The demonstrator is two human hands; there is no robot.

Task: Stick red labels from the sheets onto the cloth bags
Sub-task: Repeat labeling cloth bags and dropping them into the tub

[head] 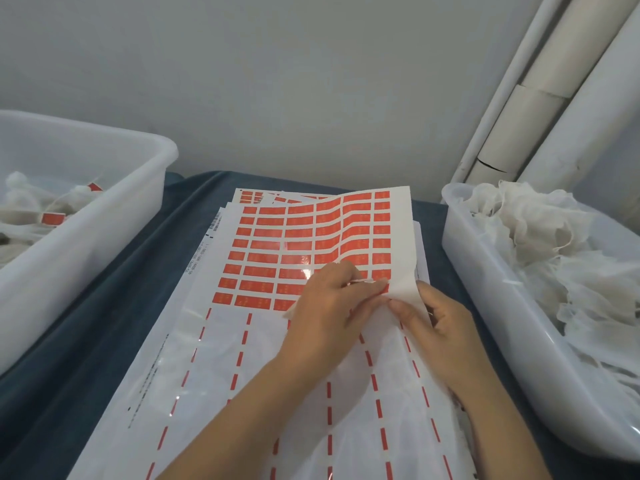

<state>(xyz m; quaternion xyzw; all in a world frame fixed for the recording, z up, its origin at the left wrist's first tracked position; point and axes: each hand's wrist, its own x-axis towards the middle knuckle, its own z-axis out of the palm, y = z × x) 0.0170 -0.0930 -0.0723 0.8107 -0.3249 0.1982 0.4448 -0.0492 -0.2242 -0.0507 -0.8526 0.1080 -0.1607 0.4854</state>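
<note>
Left hand [329,306] fingertips pinch a red label [382,287] on the label sheet [304,244]; right hand [440,327] fingers clamp sheet's curled-up right edge

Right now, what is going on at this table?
A person is peeling a red label off the label sheet. The left hand pinches the label while the right hand bends the sheet's lifted edge. The right bin holds unlabelled cloth bags; the left bin holds labelled ones.
</note>
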